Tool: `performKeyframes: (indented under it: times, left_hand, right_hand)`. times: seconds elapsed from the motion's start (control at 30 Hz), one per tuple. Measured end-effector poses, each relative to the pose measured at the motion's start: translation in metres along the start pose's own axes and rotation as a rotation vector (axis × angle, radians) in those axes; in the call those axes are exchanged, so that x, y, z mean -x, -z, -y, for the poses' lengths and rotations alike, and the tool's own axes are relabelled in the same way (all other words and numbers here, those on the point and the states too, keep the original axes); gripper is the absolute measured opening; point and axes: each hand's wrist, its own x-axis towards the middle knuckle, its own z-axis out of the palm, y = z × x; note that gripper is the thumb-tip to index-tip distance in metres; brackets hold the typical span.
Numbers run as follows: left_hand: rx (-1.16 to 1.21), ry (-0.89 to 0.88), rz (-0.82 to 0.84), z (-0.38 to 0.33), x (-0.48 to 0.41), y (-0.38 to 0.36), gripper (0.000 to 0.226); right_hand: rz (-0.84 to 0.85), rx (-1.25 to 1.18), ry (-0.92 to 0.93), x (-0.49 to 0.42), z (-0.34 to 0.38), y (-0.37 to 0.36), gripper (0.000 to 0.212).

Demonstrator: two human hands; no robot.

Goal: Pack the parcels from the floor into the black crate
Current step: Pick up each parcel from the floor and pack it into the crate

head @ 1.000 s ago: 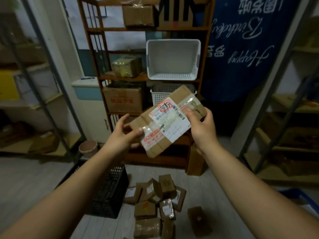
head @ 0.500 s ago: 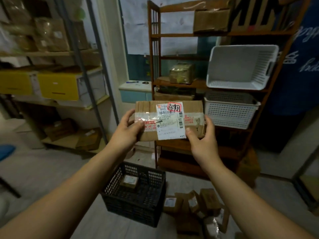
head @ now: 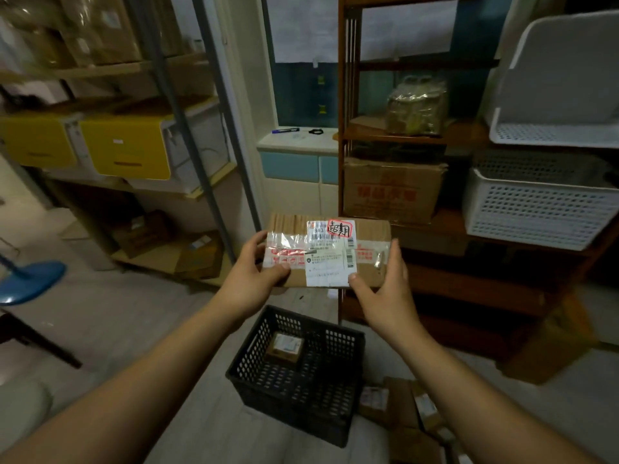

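Note:
I hold a flat cardboard parcel (head: 326, 251) with a white shipping label and clear tape, level, at mid-frame. My left hand (head: 249, 277) grips its left end and my right hand (head: 385, 289) grips its right end. The parcel hangs above and slightly behind the black crate (head: 298, 380), which stands on the floor below. One small parcel (head: 284, 346) lies inside the crate. Several more cardboard parcels (head: 402, 410) lie on the floor just right of the crate.
A wooden shelf unit (head: 341, 162) stands behind the crate, holding a cardboard box (head: 390, 189) and white baskets (head: 536, 209). A metal rack (head: 174, 105) with yellow bins (head: 124, 145) is on the left. A blue stool (head: 26, 279) sits at far left.
The view swung left and down, bringing the crate under the parcel. The parcel went from tilted to level and now sits lower in frame, closer to the crate, still held by both hands.

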Motion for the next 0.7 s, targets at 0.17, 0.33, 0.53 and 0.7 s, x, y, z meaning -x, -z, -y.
performKeyframes:
  times: [0.17,0.33,0.53,0.7]
  left_hand:
    - [-0.108,-0.069,0.076,0.015,-0.051,0.017,0.063]
    - [-0.285,-0.14,0.189,0.033,-0.105,0.026,0.086]
    - [-0.41,-0.222,0.304,0.076,-0.179,0.035,0.086]
    - [-0.479,-0.217,0.395,0.128,-0.23,0.054,0.09]
  right_hand:
    - [0.128,0.194,0.004,-0.046,-0.007,-0.032,0.099]
    - [0.126,0.283,-0.044,-0.086,-0.01,-0.052,0.098]
    - [0.027,0.355,-0.127,-0.115,-0.025,-0.087,0.095]
    - [-0.029,0.373,-0.261,-0.126,-0.043,-0.139,0.093]
